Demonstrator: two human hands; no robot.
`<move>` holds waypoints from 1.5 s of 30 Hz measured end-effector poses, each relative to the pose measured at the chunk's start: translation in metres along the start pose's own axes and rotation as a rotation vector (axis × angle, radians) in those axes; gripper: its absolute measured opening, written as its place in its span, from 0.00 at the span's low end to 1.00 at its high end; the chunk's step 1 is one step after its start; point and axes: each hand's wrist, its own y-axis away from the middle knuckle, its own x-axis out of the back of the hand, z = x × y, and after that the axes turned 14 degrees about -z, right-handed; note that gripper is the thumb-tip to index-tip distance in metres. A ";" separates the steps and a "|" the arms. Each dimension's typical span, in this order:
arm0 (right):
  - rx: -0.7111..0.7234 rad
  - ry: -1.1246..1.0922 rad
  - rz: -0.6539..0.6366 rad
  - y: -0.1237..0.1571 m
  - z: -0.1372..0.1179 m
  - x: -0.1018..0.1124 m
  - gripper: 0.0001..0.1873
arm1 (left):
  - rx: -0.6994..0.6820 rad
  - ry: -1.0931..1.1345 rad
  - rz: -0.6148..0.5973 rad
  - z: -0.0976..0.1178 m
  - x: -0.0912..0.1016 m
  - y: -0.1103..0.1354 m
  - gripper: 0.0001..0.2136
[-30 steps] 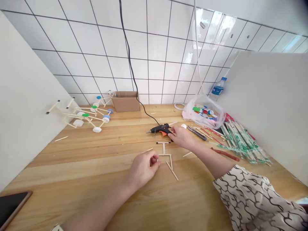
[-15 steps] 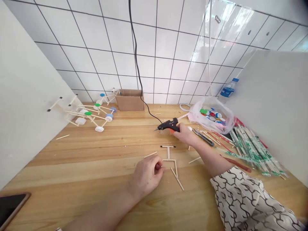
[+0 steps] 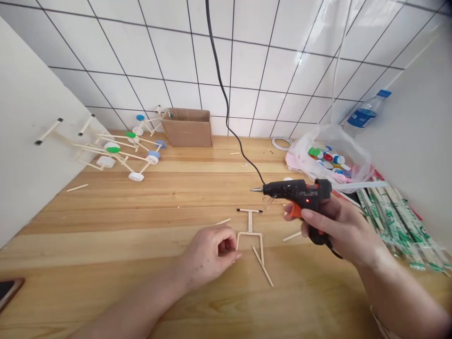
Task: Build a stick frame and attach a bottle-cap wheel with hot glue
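My right hand [image 3: 341, 226] grips a black hot glue gun [image 3: 287, 189] with an orange trigger, raised above the table; its nozzle points left and a small red light glows on it. My left hand [image 3: 213, 252] rests on the wood, thumb and fingers pinched on a short wooden stick [image 3: 238, 241]. That stick's upper end meets the left corner of a flat stick frame [image 3: 250, 222], which has a black-tipped crossbar [image 3: 249, 211] at its top. A loose stick [image 3: 263, 266] lies slantwise against the frame's right leg.
At left stand stick models [image 3: 123, 153] with bottle-cap wheels. Behind are a cardboard box [image 3: 187, 128] and a tape roll [image 3: 281, 143]. To the right lie a plastic bag [image 3: 296, 157] of caps, wrapped sticks [image 3: 399, 221] and a bottle [image 3: 365, 115]. The gun's black cord [image 3: 226, 103] hangs down the wall.
My right hand has lifted the glue gun off the table and brought it right and nearer. My left hand's stick now shows against the frame's left corner. The view has shifted slightly.
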 end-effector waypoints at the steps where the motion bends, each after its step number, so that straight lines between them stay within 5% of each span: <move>1: -0.007 0.011 -0.014 0.004 0.003 0.001 0.15 | 0.003 0.017 -0.020 0.001 0.003 0.000 0.06; 8: -0.093 0.284 -0.179 0.020 0.013 -0.006 0.15 | 0.025 0.097 -0.121 0.004 0.012 -0.001 0.07; 23: -0.096 0.753 -0.273 0.025 0.016 -0.022 0.10 | 0.072 0.144 -0.149 0.004 0.014 -0.004 0.08; 45: -0.050 0.881 -0.238 0.020 0.009 -0.029 0.09 | 0.053 0.143 -0.141 0.001 0.013 -0.003 0.08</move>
